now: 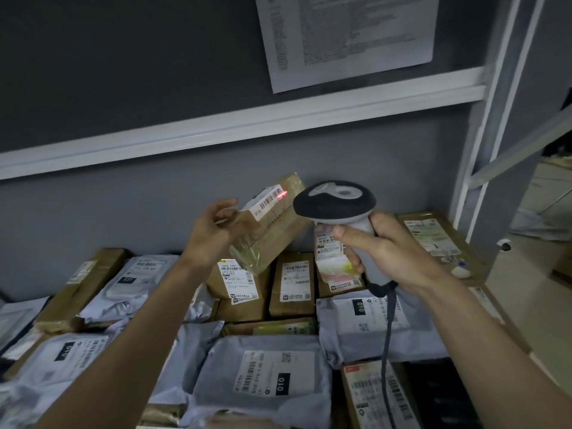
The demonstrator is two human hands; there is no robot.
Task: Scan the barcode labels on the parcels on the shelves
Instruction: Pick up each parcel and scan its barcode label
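The left hand (216, 230) is raised above the shelf, and a brown taped carton (272, 224) is held tilted in it, the fingers curled round the near end of the box. The right hand (383, 246) is clenched round the grip of a grey-and-white barcode scanner (335, 201), whose head is pointed toward the carton from just to the right of the left hand. A red scan line (283, 194) is seen on the white barcode label (269, 198) at the carton's upper end, at the right end of the bars. By this it is judged that one parcel is being scanned at this moment; whether the read has registered cannot be told.

Below and between both hands, many further parcels are packed on the shelf: brown boxes (292, 284) standing just under the lifted carton, grey mailer bags (266, 379) nearer the person, and a flat carton (433, 233) to the right of the scanner hand. Labels are visible on most of them. Nothing marks any parcel as already scanned, so the share done cannot be read from the view. It is judged that most of the work may remain, since each label must be presented to the scanner in turn. The scanner's cable (388, 351) hangs down from the right hand over the bags.
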